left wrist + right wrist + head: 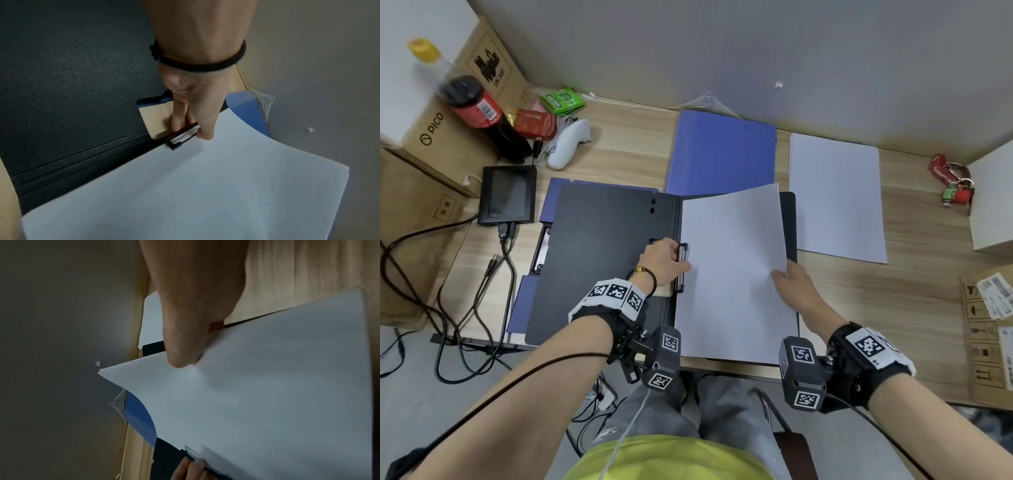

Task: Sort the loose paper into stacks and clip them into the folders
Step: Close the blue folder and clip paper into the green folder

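An open folder (602,260) with a dark inside lies on the desk before me. A white paper stack (732,274) rests on its right half, far corner lifted. My left hand (666,262) grips the black clip (682,267) at the spine; in the left wrist view the fingers (179,120) curl over the clip (180,138) and the thumb presses the paper (185,194). My right hand (789,277) pinches the stack's right edge, thumb on top (180,356). A closed blue folder (722,154) and a second paper stack (835,195) lie behind.
A second open folder (530,274) peeks out under the first. At left are a small screen (508,195), cables, a white controller (570,142), a dark bottle (479,113) and cardboard boxes. Keys (952,185) and a white box (993,198) sit at right.
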{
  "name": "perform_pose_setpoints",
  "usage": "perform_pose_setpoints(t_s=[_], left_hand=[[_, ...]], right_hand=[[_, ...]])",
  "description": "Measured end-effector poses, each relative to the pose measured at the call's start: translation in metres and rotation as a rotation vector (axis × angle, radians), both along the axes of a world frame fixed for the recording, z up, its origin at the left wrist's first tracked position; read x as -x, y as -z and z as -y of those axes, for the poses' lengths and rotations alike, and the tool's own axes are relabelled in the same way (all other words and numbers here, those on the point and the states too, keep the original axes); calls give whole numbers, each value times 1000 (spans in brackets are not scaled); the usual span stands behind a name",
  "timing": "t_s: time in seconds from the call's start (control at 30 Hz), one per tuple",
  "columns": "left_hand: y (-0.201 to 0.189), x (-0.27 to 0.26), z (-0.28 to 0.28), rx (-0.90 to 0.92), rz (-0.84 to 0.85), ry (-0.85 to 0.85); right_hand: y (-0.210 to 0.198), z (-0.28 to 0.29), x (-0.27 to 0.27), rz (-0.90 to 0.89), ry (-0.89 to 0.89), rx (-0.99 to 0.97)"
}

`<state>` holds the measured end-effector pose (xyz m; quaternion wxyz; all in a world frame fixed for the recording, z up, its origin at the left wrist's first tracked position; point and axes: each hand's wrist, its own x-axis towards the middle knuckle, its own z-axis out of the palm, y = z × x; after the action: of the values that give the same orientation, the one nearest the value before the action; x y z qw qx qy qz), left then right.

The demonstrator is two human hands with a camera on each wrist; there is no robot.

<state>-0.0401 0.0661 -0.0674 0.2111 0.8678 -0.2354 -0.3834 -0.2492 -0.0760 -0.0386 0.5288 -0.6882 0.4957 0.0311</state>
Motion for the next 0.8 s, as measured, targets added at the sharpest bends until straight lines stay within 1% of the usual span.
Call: perform_pose_setpoints(t_s=[0.13,0.27,0.33,0.4,0.47,0.53,0.57,0.63,0.7,0.8], left_hand=[[3,1,2,-10,28,-23],[9,3,2,-46,73,-36],[11,2,1,-43,68,-32],[12,-2,-3,30,-22,-75],[10,-11,-11,118,-120,-119],[5,-24,-24,169,-127,-154],[3,-32,-32,184,-107,-185],[-2,-49,-50,199,-51,-269],[-2,-65,-72,192,8,-376],[4,-88,-110,174,69,-538]], right_hand=[[0,0,1,7,22,-30],[1,3,6,-52,-58,-118],[-3,5,7,-60,-18,-154],[-6,10,9,-32,83,-162],[-8,15,10,-52,133,-99],[-8,16,8,-55,158,-70],[-8,14,3,-47,163,-101],[-10,5,-13,-32,110,-197],[-13,-10,-34,-35,-9,-277],[-15,-33,-62,-61,-145,-324]])
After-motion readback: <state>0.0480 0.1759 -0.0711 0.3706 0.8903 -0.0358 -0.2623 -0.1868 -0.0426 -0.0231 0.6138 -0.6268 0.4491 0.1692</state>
